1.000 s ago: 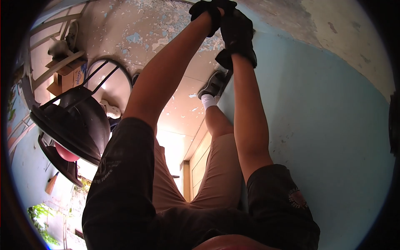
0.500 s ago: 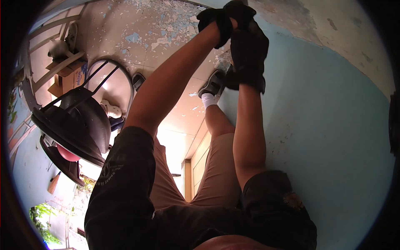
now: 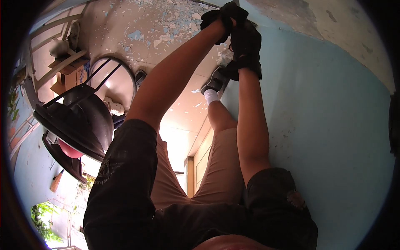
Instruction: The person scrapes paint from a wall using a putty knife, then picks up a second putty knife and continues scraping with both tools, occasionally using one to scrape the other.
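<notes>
Both hands wear black gloves and are stretched far forward, close together at the top of the head view, beside the pale blue wall (image 3: 325, 125). My left hand (image 3: 225, 18) has its fingers curled, just ahead of my right hand (image 3: 246, 39). The right hand's fingers also look closed. A thin greyish end shows just above the left glove, but the dark gloves hide whatever they grip. A loose flap hangs from the right glove's wrist.
Paint flakes (image 3: 166, 31) litter the tiled floor. At left are a round-topped stool (image 3: 110, 83), dark plastic chairs (image 3: 89, 116), a cardboard box (image 3: 75, 77), and a pale metal frame (image 3: 58, 71). Bare, peeled plaster (image 3: 329, 25) covers the upper right.
My hands have shifted slightly; the right hand has moved up and a little left, and the left hand slightly right. Both stay close together by the wall.
</notes>
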Tool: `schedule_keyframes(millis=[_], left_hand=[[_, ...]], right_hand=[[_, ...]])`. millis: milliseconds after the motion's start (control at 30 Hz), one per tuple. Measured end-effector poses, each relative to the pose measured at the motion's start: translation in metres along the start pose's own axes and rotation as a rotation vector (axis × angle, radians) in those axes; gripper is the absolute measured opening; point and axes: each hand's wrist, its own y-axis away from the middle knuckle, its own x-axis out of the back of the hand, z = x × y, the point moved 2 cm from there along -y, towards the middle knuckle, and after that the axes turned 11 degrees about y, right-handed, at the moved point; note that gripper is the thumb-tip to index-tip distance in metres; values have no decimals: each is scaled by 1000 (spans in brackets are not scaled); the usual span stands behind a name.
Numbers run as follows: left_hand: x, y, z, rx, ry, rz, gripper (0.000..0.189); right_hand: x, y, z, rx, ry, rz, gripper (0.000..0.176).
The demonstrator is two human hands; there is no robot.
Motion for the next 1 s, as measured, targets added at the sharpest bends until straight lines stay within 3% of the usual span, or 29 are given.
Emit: schedule_keyframes(millis=[67, 133, 200, 233, 300, 400, 433, 467, 500, 533, 567, 600, 633, 667, 800, 867, 900, 1000], left_hand=[[-9, 16, -3, -77, 10, 126, 8], [-10, 18, 9, -113, 34, 184, 7], [16, 17, 32, 293, 133, 57, 24], [15, 19, 37, 290, 129, 59, 24], [-2, 27, 43, 524, 412, -20, 33], [11, 20, 66, 434, 196, -135, 32], [6, 16, 68, 430, 197, -139, 32], [3, 12, 67, 525, 583, 95, 31], [0, 10, 66, 607, 966, 335, 31], [-2, 3, 65, 607, 967, 329, 31], [-8, -4, 65, 687, 1448, 334, 16], [-13, -12, 66, 753, 1932, 328, 2], [-65, -15, 32, 782, 1958, 294, 5], [-67, -16, 33, 778, 1958, 285, 5], [-42, -18, 46, 749, 1867, 129, 14], [-25, -21, 52, 888, 1721, -188, 26], [30, -15, 85, 1134, 1934, -453, 36], [-8, -22, 64, 1169, 1770, -303, 35]], right_hand=[[-3, 2, -1, -64, -161, -31, 28], [3, 7, 4, -21, -136, -11, 29], [6, 15, 4, 28, -120, -3, 29], [11, 17, 2, -73, -155, -39, 29], [21, 21, 2, -176, -192, -73, 28], [31, 27, 9, -238, -146, -181, 30], [34, 30, 11, -308, -466, -242, 31], [35, 33, 12, -373, -787, -300, 31], [38, 33, 14, -377, -789, -296, 31], [44, 32, 5, -377, -1076, -306, 30], [48, 33, 3, -374, -1364, -308, 29], [49, 34, 8, -380, -1365, -300, 29], [47, 31, 15, -521, -1607, -345, 26], [46, 28, 20, -661, -1847, -389, 22], [49, 19, 25, -708, -1902, -434, 18], [50, 16, 23, -488, -2129, -796, 14], [47, 13, 26, -485, -2128, -795, 14], [41, 11, 25, -357, -2196, -765, 14]])
